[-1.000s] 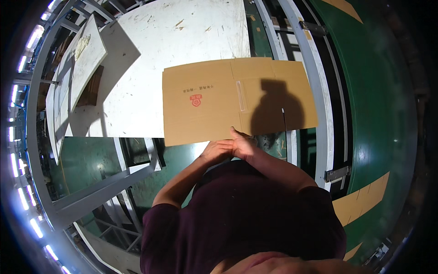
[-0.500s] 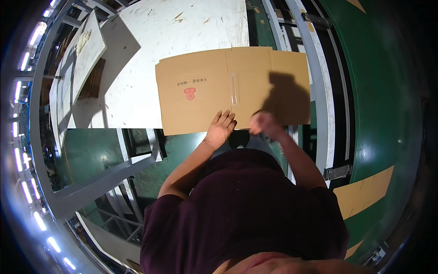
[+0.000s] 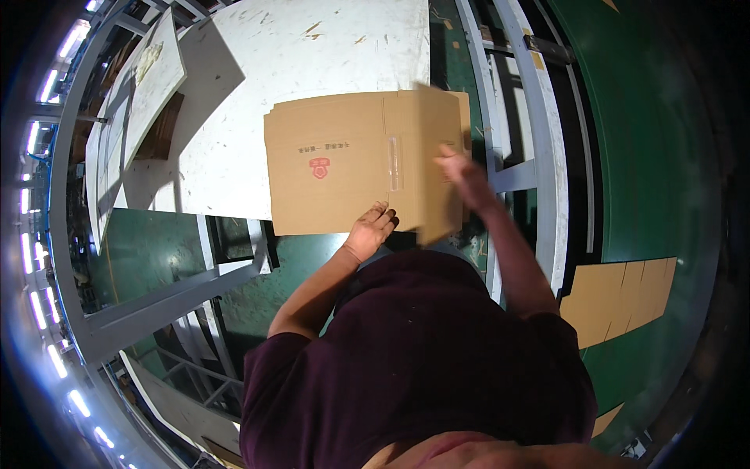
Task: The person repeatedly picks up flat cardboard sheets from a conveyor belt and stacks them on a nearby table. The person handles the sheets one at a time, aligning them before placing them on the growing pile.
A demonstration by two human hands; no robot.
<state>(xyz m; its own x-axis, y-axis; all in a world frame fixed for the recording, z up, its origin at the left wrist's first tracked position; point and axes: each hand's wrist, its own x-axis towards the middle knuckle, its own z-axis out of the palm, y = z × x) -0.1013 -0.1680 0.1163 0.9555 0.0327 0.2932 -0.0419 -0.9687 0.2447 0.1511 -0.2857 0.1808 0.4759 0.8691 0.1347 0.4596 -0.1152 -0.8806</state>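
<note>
Carton, one, lay flattened on the white table, overhanging its right edge; right panel tilted up. Left hand rested by its near edge, fingers extended, not gripping. Right hand blurred at panel, grasp can't tell. One large cardboard sheet lay right.

cardboard sheet, wide left panel: one short row of small dark printed characters, in two groups; red emblem just below, blocky top, rounded lower part. raised panel: another red mark, blurred, partly hidden, too unclear to read.
</note>
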